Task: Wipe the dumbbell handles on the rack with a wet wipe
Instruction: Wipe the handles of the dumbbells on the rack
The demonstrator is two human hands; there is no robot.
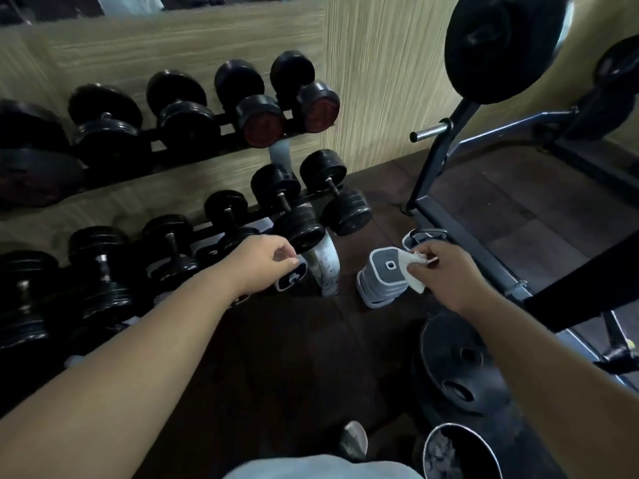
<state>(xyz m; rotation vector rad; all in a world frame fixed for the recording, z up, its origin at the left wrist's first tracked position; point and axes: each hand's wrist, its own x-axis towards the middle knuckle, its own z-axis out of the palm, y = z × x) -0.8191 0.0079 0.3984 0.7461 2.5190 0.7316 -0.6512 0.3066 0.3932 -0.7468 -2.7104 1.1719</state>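
A two-tier rack [214, 123] against the wood-panelled wall carries several black dumbbells. On the lower tier, the right-end dumbbell [334, 192] and its neighbour [284, 202] show thin metal handles. My left hand [266, 262] reaches out just below the front plate of that neighbour, fingers loosely curled and pinched, with nothing visible in them. My right hand [446, 271] hovers over the floor to the right of the rack and pinches a crumpled white wet wipe [415, 274].
A grey adjustable dumbbell [380, 278] stands on the dark floor under my right hand. A weight bench frame [446, 167] with plates rises at the right. Loose weight plates [456, 368] lie at the lower right, next to a round bin [460, 454].
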